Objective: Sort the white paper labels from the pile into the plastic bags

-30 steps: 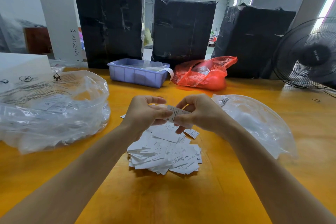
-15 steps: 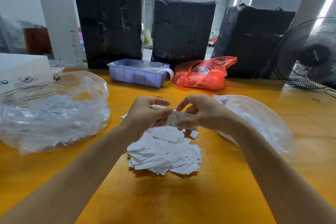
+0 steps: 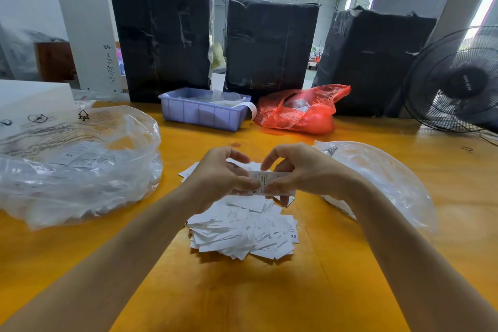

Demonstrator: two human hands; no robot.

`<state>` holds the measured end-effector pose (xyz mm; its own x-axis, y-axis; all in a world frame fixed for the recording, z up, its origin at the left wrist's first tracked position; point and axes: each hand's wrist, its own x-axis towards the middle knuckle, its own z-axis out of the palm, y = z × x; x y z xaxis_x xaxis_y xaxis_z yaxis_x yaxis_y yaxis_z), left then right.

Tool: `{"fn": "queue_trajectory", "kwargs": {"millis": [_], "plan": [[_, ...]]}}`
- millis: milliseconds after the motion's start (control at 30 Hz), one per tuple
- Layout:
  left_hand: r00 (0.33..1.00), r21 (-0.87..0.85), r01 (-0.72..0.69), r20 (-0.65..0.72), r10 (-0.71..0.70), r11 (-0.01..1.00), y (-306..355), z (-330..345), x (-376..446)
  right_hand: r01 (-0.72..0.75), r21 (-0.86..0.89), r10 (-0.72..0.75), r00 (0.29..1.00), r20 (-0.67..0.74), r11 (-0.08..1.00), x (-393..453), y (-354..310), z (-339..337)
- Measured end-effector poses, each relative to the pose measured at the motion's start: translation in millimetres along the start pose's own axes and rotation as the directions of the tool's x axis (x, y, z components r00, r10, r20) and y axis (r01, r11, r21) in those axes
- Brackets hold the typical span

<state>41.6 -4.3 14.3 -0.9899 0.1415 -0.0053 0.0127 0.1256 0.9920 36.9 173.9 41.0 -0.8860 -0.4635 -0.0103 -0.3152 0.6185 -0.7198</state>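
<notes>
- Far left on the surface (image 3: 269, 291) sat a clear plastic bag (image 3: 80, 164), mouth gaping; I could read an XS label (image 3: 70, 155) inside it.
- My left hand (image 3: 218, 178) pinched the left edge of a white label (image 3: 265, 183), thumb against fingertips.
- The label was held up between both hands, just above the pile (image 3: 242, 232); an S showed at its lower edge.
- My right hand (image 3: 299, 172) pinched the label's right side, index finger raised off it.
- Right of the hands lay a second clear bag (image 3: 382, 178), touching the surface.
- Step, as I judged it: reading the size, label not yet bagged.
- Next needed: choose the matching bag, release one hand, carry the label across and drop it in.
</notes>
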Motion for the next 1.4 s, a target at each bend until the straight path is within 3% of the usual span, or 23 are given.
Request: {"fn": "queue_trajectory", "kwargs": {"millis": [500, 767, 900, 1033, 1267, 1400], "plan": [[0.994, 0.018, -0.108, 0.013, 0.107, 0.994, 4.8, 0.2, -1.1, -0.066, -0.030, 0.064, 0.997, -0.052, 0.997, -1.7, 1.7, -8.3], [0.986, 0.075, -0.159, 0.058, 0.155, 0.984, 1.2, 8.0, -3.5, -0.024, -0.025, 0.024, 1.000, -0.012, 0.999, -1.8, -1.0, -1.1], [0.989, 0.066, -0.147, 0.032, 0.145, 0.987, -0.5, 4.5, -1.9, 0.003, 0.045, 0.002, 0.994, -0.107, 0.999, -2.1, -1.9, -2.8], [0.991, -0.054, -0.125, 0.035, 0.127, 0.991, 1.5, 3.4, -0.7, 0.051, -0.041, -0.060, 0.961, -0.269, 0.998, -0.5, -2.4, -4.4], [0.993, -0.113, -0.089, 0.070, 0.098, 0.990, 5.9, 5.4, -1.5, 0.016, -0.083, -0.035, 0.972, -0.234, 0.996, 2.2, -0.2, -6.0], [0.993, -0.073, -0.083, 0.073, 0.088, 0.994, 4.8, 8.9, -2.7, 0.070, -0.014, -0.071, 0.976, -0.204, 0.997, 1.7, -1.6, -4.7]]}}
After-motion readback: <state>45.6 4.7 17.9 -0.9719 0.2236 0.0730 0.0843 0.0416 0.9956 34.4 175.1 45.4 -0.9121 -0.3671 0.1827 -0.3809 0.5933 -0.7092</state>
